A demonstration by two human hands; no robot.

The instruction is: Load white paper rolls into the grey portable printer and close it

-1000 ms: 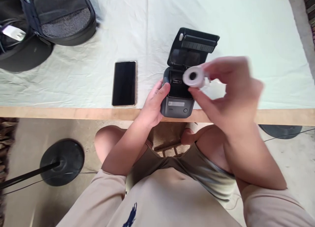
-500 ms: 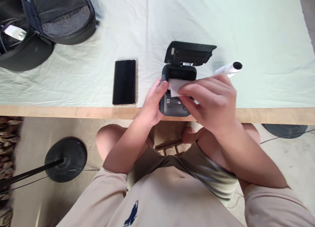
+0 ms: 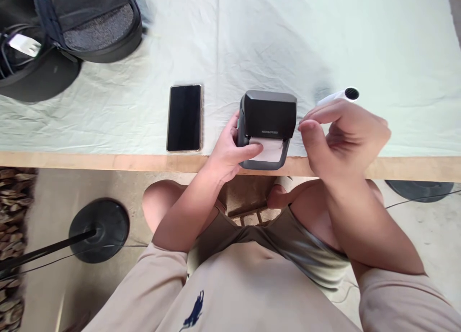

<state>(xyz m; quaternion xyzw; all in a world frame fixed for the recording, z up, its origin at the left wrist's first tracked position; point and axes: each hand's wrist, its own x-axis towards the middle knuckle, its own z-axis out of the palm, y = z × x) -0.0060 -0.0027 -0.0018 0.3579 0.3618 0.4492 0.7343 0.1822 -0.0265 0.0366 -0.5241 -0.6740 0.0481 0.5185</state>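
Head view: left grip (image 3: 230, 152) closed round the printer (image 3: 270, 113); right grip (image 3: 304, 125) nearly closed, contents unclear.

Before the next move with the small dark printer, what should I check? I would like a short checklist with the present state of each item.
1. Printer held by the left hand: ok.
2. Lid down over the body: ok.
3. Lid fully latched: cannot tell.
4. Paper strip showing at the front, below the lid: ok; the left thumb lies on it.
5. Right hand off the printer: ok, it is beside it.
6. Right fingertips free of any small piece: cannot tell.
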